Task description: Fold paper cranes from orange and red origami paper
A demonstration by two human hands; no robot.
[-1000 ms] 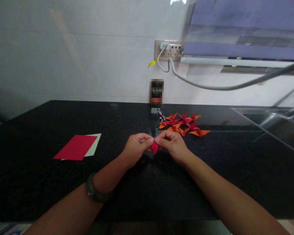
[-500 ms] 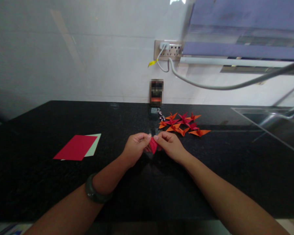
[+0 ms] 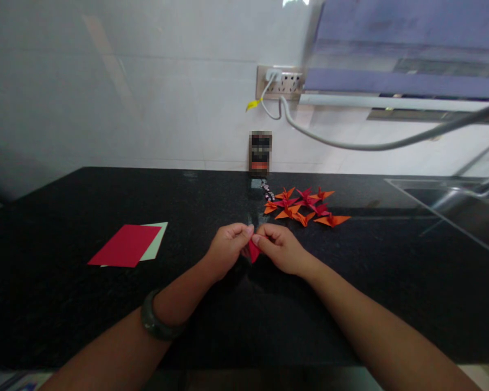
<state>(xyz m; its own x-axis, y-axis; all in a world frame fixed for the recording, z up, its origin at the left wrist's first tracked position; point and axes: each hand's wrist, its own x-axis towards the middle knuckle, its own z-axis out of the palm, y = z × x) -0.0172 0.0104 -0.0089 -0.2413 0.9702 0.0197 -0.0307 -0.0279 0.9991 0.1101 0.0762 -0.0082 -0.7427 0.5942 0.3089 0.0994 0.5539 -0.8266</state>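
Note:
Between my two hands is a small piece of folded red paper [image 3: 253,252], its pointed end hanging toward me. My left hand [image 3: 230,247] pinches it from the left, thumb on top. From the right, my right hand [image 3: 280,247] grips it with thumb and curled fingers. Much of the paper is covered by my fingers. Just beyond my right hand, several folded paper cranes [image 3: 305,202] in orange and red lie grouped on the black countertop [image 3: 212,201].
On the left lie a red paper sheet [image 3: 126,245] and a pale green sheet [image 3: 157,241] under it. A blurred-out upright device [image 3: 260,153] leans on the wall, a patterned strap [image 3: 267,191] before it. A sink [image 3: 452,203] is at right. A cable [image 3: 350,144] hangs from a wall socket [image 3: 285,83].
Both hands have moved slightly toward me. My right thumb has shifted left and lower over the folded red paper, whose tip now points a little lower.

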